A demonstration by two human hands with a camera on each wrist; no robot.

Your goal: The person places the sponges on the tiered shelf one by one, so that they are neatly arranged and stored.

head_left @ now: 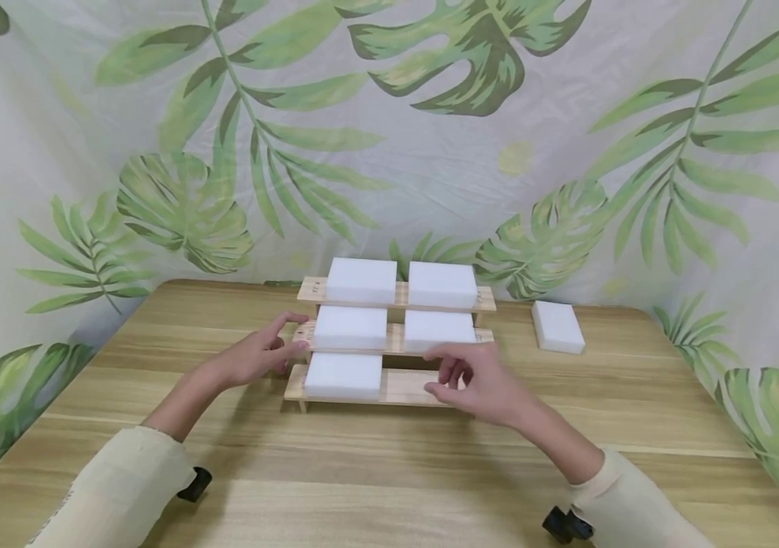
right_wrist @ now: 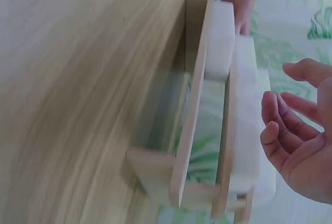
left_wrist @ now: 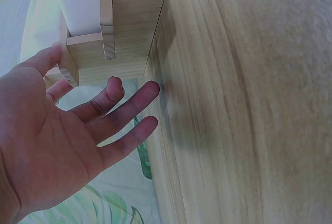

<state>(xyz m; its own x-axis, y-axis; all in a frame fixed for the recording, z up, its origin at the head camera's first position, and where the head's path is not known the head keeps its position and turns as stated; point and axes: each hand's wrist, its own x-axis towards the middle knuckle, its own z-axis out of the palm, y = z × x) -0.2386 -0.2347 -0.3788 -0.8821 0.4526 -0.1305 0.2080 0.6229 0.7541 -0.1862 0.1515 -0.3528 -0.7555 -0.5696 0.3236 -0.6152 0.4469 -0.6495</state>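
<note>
A three-tier wooden display rack (head_left: 405, 386) stands on the table, with white foam-like blocks on its tiers. Two lie on the top tier, two on the middle one, and a single white block (head_left: 344, 375) is at the left of the bottom tier. My left hand (head_left: 252, 359) pinches the left end of the middle board between thumb and index finger; its other fingers spread loosely in the left wrist view. In front of the right middle block (head_left: 440, 329) hovers my right hand (head_left: 488, 380), fingers loosely bent. The right wrist view shows nothing in its grasp.
Another white block (head_left: 558, 327) lies on the wooden table (head_left: 335, 472) to the right of the rack. A leaf-patterned cloth (head_left: 430, 175) hangs behind the table's back edge.
</note>
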